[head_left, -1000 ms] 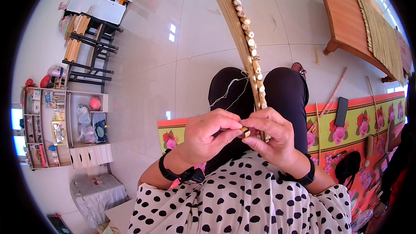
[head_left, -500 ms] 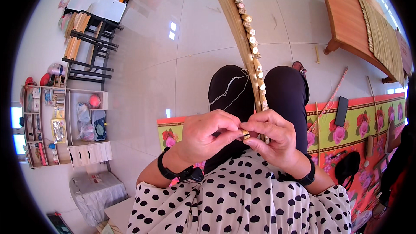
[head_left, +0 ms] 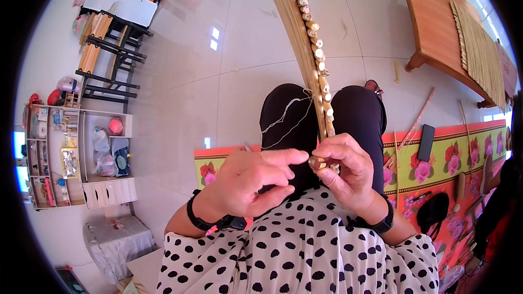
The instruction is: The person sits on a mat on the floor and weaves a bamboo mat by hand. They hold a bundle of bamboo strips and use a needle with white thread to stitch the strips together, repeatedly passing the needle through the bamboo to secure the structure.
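Between the thumb and fingers of my right hand [head_left: 348, 173] is a small brown, rounded piece [head_left: 317, 163] with a lighter patch; its exact kind is unclear. My left hand [head_left: 251, 181] is just left of it, apart from it, with index finger and thumb spread and nothing visible between them. A long row of pale stalks [head_left: 297, 27], their cut round ends showing along the right edge, runs from the far side to my lap between my knees. Loose white string [head_left: 286, 113] hangs from the row over my left knee. My right hand covers the near end of the row.
To the right lies a floral cloth [head_left: 452, 155] with a black phone [head_left: 426, 142], a thin stick [head_left: 396, 166] and a black cap-like object [head_left: 433, 212]. A wooden table [head_left: 441, 27] at the far right bears a mat of stalks [head_left: 480, 54]. Shelves [head_left: 81, 158] stand left.
My left hand has let go of the small piece and drawn back left, its fingers opening. My right hand still holds the piece, now with its round end showing.
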Available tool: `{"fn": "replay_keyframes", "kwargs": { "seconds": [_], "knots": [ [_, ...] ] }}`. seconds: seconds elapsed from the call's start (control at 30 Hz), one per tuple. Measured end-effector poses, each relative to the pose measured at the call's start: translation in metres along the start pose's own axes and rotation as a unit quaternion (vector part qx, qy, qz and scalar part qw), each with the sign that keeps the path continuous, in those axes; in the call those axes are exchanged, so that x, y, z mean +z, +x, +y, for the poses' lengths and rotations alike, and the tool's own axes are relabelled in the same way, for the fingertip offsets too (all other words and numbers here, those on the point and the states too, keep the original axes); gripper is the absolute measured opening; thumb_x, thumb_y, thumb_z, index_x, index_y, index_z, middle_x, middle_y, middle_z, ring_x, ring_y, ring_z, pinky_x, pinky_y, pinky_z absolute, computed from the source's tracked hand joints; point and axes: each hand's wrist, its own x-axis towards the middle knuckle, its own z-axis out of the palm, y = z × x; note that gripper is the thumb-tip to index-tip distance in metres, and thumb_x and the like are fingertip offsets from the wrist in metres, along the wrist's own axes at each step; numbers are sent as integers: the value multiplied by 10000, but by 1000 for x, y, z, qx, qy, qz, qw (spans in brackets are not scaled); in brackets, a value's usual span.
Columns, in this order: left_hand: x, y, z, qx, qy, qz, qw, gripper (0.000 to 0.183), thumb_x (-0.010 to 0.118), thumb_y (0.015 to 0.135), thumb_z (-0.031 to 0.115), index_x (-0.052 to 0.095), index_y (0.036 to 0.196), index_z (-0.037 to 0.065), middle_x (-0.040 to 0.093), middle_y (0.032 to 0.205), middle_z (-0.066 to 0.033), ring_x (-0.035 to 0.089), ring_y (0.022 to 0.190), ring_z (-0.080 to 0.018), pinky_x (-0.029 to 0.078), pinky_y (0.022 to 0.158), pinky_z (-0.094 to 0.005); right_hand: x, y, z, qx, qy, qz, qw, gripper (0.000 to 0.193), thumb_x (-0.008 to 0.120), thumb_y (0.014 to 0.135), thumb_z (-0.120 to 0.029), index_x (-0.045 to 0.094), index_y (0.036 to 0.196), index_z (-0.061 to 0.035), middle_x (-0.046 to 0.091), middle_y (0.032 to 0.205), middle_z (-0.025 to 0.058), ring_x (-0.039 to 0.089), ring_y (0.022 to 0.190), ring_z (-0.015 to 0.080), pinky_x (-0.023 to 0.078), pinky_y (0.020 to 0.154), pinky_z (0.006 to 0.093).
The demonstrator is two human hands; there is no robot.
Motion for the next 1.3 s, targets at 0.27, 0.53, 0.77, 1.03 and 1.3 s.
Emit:
{"fn": "replay_keyframes", "kwargs": {
  "seconds": [0.27,0.53,0.77,1.03,1.3],
  "knots": [
    [8,-11,-10,53,23,2,998,324,663,722,-121,531,974,33,670,1183,-218,598,521,-159,488,471,-257,-2,2,-4,-5,-28,-25,999,252,750,838,-30,680,1079,-5,603,999,89,641,738,116,538,650,247],
    [13,-15,-11,31,0,-35,999,256,613,760,-122,511,944,24,661,1187,-236,641,589,-220,512,515,-296,1,2,-5,-23,-45,-34,998,260,775,810,-45,695,1055,-9,620,987,91,654,754,142,541,655,262],
    [15,-16,0,-128,-44,-130,982,77,546,847,-81,552,805,-16,666,1135,-247,719,835,-316,578,689,-332,-1,2,-4,-39,-81,-51,995,276,790,777,-47,692,1032,-9,629,981,113,666,763,217,551,674,304],
    [10,-11,2,-200,-179,-172,948,234,493,867,-103,488,1056,35,623,1184,-262,699,974,-295,560,822,-368,2,5,-5,-38,-110,-66,991,328,784,776,-47,667,1080,-12,627,989,136,673,792,263,558,675,326],
    [-6,-6,11,-297,-495,-38,815,316,477,943,22,321,1200,119,359,1462,-324,716,896,-298,568,799,-351,2,10,-10,-79,-208,17,975,458,842,671,-72,671,1094,-34,625,986,89,663,825,250,559,663,330]
  ]
}}
